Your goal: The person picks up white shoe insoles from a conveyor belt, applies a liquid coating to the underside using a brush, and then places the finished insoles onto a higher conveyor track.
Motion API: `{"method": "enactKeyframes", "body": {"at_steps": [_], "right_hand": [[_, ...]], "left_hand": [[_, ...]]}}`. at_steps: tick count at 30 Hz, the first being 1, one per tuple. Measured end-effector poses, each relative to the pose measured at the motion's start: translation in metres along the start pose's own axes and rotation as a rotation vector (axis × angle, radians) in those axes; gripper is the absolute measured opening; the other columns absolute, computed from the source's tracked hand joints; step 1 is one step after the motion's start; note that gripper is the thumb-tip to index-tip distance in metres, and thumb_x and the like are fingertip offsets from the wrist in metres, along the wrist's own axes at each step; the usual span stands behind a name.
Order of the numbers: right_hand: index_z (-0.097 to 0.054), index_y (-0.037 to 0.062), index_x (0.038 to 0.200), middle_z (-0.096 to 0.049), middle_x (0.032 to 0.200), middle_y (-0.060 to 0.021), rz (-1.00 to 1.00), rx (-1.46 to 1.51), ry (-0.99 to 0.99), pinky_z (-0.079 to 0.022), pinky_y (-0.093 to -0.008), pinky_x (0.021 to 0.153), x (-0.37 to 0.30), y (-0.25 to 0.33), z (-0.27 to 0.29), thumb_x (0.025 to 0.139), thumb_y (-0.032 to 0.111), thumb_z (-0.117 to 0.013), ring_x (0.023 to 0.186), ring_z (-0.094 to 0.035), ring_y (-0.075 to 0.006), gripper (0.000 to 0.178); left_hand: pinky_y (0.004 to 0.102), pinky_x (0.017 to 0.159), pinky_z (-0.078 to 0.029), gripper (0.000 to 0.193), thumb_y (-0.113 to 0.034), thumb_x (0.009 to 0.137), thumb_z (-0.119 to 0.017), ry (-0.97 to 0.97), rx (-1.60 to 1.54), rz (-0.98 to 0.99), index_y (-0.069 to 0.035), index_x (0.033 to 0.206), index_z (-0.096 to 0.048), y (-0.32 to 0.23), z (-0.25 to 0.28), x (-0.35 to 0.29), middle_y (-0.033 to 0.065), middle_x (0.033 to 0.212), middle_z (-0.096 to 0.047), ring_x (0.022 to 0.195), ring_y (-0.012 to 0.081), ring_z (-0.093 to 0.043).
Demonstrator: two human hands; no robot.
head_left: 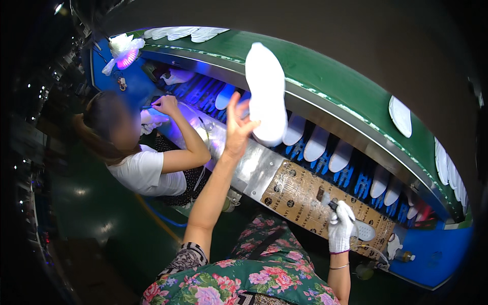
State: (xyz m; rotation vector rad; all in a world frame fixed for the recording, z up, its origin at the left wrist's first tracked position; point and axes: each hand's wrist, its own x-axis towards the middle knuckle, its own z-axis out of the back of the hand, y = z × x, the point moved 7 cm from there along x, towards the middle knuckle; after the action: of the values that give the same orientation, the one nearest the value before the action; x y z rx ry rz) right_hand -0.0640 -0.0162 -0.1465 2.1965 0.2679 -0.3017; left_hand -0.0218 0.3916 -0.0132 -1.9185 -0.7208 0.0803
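Lying beyond the cardboard sheet [295,189], far to its left, a white plastic bag [122,48] is lit pink on one side. Nearer, left of the sheet, a seated co-worker [147,170] in a white top is seen; a slim item is held in that person's raised hand [165,105]. The sheet's left edge is adjoined by a bare metal ledge [256,173].

Above the ledge, beyond the sheet's left end, the left hand [239,127] is raised, ungloved. One white sole [265,94], slightly blurred, is held upright in it: the thumb is laid over the sole's edge, two fingers are spread apart, and the rest are hidden behind. Beyond the sheet, a row of pale soles [315,144] is carried on blue holders [363,185]; farther beyond, a green belt [325,76] is set with white soles.

Over the sheet's right half, the right hand [340,229] is clad in a white glove. Its fingers are curled closed around a dark-handled brush [333,205]; whether the sheet is touched by the bristles cannot be told. Just right of the glove, a grey perforated insole [365,232] is laid on the sheet. Past the sheet's right end, a small container [405,256] is placed.
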Motion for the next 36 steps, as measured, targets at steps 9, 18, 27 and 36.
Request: {"method": "enactKeyframes", "body": {"at_steps": [9, 18, 27, 36], "right_hand": [[-0.065, -0.0034, 0.095, -0.065, 0.09, -0.0141, 0.17, 0.001, 0.142, -0.044, -0.0217, 0.05, -0.032, 0.08, -0.043, 0.082, 0.0, -0.068, 0.058, -0.057, -0.0139, 0.014], [-0.068, -0.0087, 0.092, -0.061, 0.077, -0.0082, 0.456, -0.475, 0.235, -0.04, -0.0218, 0.051, -0.052, 0.116, -0.077, 0.078, -0.003, -0.068, 0.056, -0.054, -0.0097, 0.015], [-0.073, -0.0013, 0.093, -0.071, 0.089, -0.0109, 0.88, -0.89, 0.283, -0.052, -0.0297, 0.073, -0.066, 0.132, -0.105, 0.072, -0.003, -0.078, 0.08, -0.067, -0.0209, 0.022], [-0.072, 0.0037, 0.105, -0.071, 0.093, -0.0129, 1.057, -1.182, 0.348, -0.055, -0.0348, 0.076, -0.072, 0.111, -0.109, 0.071, 0.001, -0.073, 0.084, -0.069, -0.0283, 0.034]], "left_hand": [[0.0413, 0.093, -0.054, 0.076, -0.018, 0.07, -0.055, 0.238, -0.379, 0.886, 0.003, 0.141, -0.035, 0.113, -0.093, -0.163, 0.022, 0.115, -0.062, 0.1, 0.0332, -0.066], [0.0471, 0.107, -0.042, 0.087, -0.07, 0.094, -0.034, 0.25, -0.786, 1.134, -0.001, 0.146, -0.035, 0.142, -0.158, -0.261, 0.0197, 0.137, -0.053, 0.122, 0.034, -0.056], [0.0422, 0.103, -0.046, 0.095, -0.081, 0.089, -0.017, 0.164, -0.712, 0.996, -0.009, 0.147, -0.036, 0.116, -0.172, -0.244, 0.0122, 0.134, -0.055, 0.12, 0.027, -0.057], [0.0386, 0.11, -0.04, 0.093, -0.077, 0.091, -0.015, 0.377, -0.322, 0.897, -0.008, 0.152, -0.026, 0.12, -0.169, -0.257, 0.0117, 0.145, -0.045, 0.131, 0.0241, -0.047]]}}
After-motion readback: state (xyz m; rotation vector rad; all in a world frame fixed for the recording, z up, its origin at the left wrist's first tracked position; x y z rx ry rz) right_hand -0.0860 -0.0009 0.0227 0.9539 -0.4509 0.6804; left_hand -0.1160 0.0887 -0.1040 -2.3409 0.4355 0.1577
